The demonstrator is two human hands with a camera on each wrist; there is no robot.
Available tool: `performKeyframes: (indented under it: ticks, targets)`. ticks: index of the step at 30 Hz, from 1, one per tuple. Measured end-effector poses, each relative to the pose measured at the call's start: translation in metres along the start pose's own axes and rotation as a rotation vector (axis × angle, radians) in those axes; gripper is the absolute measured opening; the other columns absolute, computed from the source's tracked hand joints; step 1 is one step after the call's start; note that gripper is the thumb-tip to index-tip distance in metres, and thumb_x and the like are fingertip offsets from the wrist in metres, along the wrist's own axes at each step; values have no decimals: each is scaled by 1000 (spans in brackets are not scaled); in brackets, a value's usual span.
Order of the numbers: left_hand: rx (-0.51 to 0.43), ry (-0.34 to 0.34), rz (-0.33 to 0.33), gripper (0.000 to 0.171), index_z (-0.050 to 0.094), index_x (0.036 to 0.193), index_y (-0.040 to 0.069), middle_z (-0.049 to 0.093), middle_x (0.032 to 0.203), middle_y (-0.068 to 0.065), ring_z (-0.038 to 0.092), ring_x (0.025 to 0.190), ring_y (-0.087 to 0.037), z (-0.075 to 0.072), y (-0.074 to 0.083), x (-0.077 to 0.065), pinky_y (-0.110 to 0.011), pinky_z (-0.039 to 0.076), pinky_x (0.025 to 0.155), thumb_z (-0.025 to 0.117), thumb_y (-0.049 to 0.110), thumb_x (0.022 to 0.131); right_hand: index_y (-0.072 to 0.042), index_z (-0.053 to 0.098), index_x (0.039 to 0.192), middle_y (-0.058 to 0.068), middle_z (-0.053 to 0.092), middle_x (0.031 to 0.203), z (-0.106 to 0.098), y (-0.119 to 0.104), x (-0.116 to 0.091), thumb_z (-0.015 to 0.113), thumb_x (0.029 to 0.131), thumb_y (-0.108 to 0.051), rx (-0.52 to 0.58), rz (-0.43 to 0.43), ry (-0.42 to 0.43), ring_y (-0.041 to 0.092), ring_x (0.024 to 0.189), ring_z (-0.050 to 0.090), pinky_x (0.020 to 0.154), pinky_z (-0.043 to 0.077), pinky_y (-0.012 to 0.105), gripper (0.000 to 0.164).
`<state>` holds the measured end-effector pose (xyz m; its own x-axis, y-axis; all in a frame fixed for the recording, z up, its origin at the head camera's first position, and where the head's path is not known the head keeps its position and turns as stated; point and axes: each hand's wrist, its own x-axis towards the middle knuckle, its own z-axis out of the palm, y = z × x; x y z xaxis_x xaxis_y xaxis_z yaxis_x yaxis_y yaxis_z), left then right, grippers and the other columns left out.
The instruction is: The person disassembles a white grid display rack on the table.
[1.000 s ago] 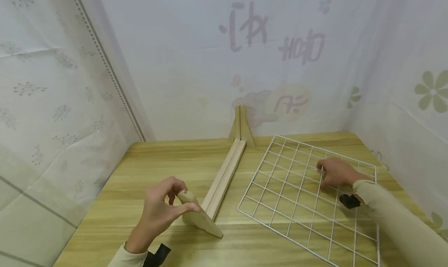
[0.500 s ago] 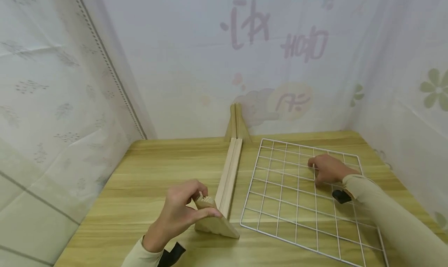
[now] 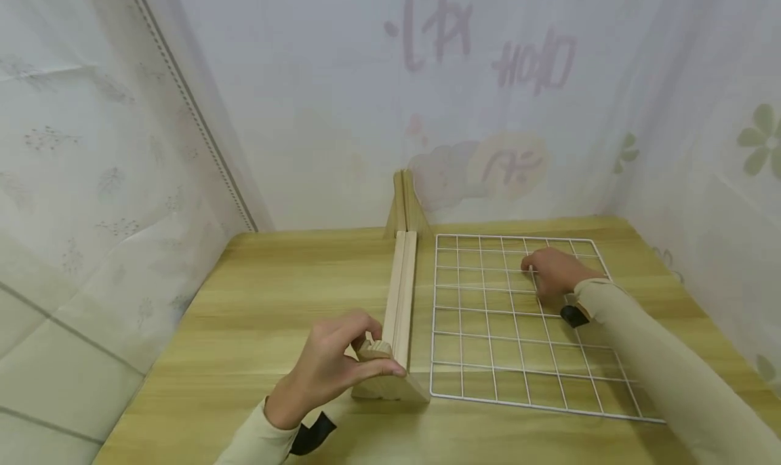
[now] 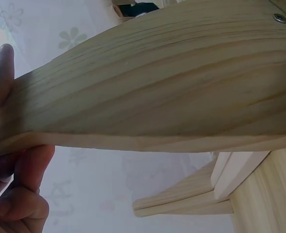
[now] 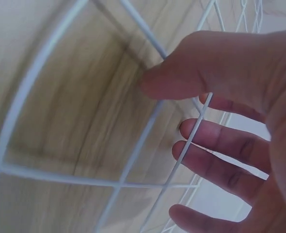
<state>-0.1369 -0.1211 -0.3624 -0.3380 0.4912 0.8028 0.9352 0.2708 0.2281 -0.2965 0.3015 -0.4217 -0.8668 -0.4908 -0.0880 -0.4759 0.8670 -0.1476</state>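
A pale wooden stand has a grooved crossbar [image 3: 401,295] joining two upright end pieces. My left hand [image 3: 332,355] pinches the top of the near end piece [image 3: 393,388], thumb on one face and fingers on the other. In the left wrist view this tapered wooden end piece [image 4: 157,97] fills much of the frame, with a screw [image 4: 279,18] at its wide end. To the right lies a white wire grid panel [image 3: 486,310]. My right hand [image 3: 558,272] holds its wires towards the far side. The thumb and several fingers reach around the wires [image 5: 60,178] in the right wrist view.
The far end piece [image 3: 405,204] stands near the back wall cloth [image 3: 317,133]. Patterned cloth also hangs on the left [image 3: 91,180] and right [image 3: 714,180]. The wooden tabletop [image 3: 287,275] extends to both sides of the stand.
The stand's near end has swung right, so its crossbar points more nearly straight away. The grid panel has turned and shifted left, its left edge now roughly alongside the crossbar. Both hands kept their holds.
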Motion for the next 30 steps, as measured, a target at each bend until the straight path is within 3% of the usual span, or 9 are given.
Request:
performKeyframes:
  ticks: [5, 10, 14, 19, 30]
  targets:
    - [12, -6, 17, 42, 57, 83, 10, 45, 59, 4, 36, 57, 1, 3, -1, 4, -5, 30, 54, 87, 38, 74, -5, 70, 113, 15, 72, 104, -1, 0, 9, 79, 65, -2, 5, 8, 1, 30, 94, 68, 80, 57, 47, 50]
    - [13, -12, 15, 45, 56, 82, 11, 40, 58, 4, 33, 58, 2, 8, 2, 3, -5, 29, 54, 91, 34, 68, -5, 72, 112, 15, 73, 104, 1, -2, 11, 85, 63, -3, 5, 3, -8, 28, 92, 66, 82, 56, 47, 51]
    - [17, -6, 14, 44, 56, 82, 11, 41, 59, 5, 35, 57, 0, 11, 4, 3, -5, 29, 55, 91, 33, 68, -4, 72, 111, 15, 73, 103, 1, -3, 12, 88, 62, -4, -3, 11, -17, 29, 93, 67, 84, 56, 49, 51]
    - [15, -34, -1, 43, 56, 83, 11, 41, 60, 5, 35, 59, 1, 14, 7, 5, -5, 29, 55, 91, 32, 70, -1, 73, 113, 19, 73, 110, 0, -3, 12, 81, 65, 5, -3, 25, -27, 37, 100, 67, 89, 56, 52, 49]
    - [40, -48, -37, 39, 60, 84, 11, 55, 69, 6, 42, 58, -1, 12, 3, 4, -4, 33, 57, 89, 34, 71, 0, 72, 116, 21, 73, 112, -1, -1, 17, 79, 66, 8, 43, 23, -36, 37, 100, 69, 87, 57, 50, 51]
